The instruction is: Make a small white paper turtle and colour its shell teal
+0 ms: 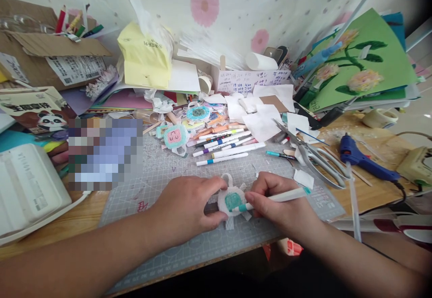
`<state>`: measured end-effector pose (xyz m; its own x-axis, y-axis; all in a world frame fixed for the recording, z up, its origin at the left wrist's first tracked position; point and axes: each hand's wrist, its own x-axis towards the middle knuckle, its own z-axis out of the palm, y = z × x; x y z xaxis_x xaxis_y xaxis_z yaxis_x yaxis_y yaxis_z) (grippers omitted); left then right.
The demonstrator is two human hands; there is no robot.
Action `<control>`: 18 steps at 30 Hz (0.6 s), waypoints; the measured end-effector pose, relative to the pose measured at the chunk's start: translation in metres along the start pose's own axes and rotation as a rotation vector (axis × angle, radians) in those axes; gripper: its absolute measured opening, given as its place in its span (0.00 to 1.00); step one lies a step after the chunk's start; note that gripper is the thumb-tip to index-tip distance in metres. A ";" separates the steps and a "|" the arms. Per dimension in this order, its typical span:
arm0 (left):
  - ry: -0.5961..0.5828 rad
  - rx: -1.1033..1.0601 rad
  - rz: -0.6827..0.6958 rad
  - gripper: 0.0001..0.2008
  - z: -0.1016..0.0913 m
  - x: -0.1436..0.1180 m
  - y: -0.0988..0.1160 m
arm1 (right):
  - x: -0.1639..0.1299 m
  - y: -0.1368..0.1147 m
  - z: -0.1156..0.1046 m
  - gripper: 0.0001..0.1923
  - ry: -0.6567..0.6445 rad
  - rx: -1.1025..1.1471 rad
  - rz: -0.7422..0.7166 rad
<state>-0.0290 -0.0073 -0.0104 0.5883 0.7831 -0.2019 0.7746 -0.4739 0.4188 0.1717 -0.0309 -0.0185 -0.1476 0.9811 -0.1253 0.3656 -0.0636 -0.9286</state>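
Note:
My left hand [189, 203] curves around a small white paper cut-out [222, 203], thumb and fingertips gripping its left edge. A green coloured patch fills the cut-out's middle, and a loop and tabs stick out around it. In my right hand [280, 203] is a white marker with teal ends [286, 195], its tip touching the green patch. Both hands rest over the grey cutting mat [151, 244]. Beyond them lie several loose markers [222, 157], a pink-and-green paper cut-out [175, 137] and a blue-edged one [198, 113].
Grey scissors [313, 156] and a blue glue gun [367, 159] lie to the right. White paper scraps [265, 124] are heaped at the back. A white box-like device [30, 194] and a cardboard box [33, 64] stand on the left, and green flower artwork [364, 64] leans back right.

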 end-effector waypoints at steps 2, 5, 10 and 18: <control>-0.001 0.003 0.004 0.18 0.002 0.000 -0.001 | 0.000 -0.001 -0.001 0.12 0.010 -0.001 0.011; -0.006 0.004 0.006 0.18 0.003 0.000 -0.001 | 0.000 0.001 -0.002 0.13 0.022 0.022 0.011; -0.012 -0.010 -0.005 0.18 -0.002 0.000 0.001 | -0.001 0.005 -0.003 0.13 0.052 0.108 0.027; -0.054 -0.043 -0.038 0.19 -0.009 0.001 0.005 | 0.001 0.013 -0.007 0.13 0.137 0.159 0.028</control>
<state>-0.0265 -0.0051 -0.0008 0.5709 0.7768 -0.2657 0.7869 -0.4255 0.4469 0.1824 -0.0293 -0.0280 -0.0089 0.9935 -0.1136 0.2163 -0.1090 -0.9702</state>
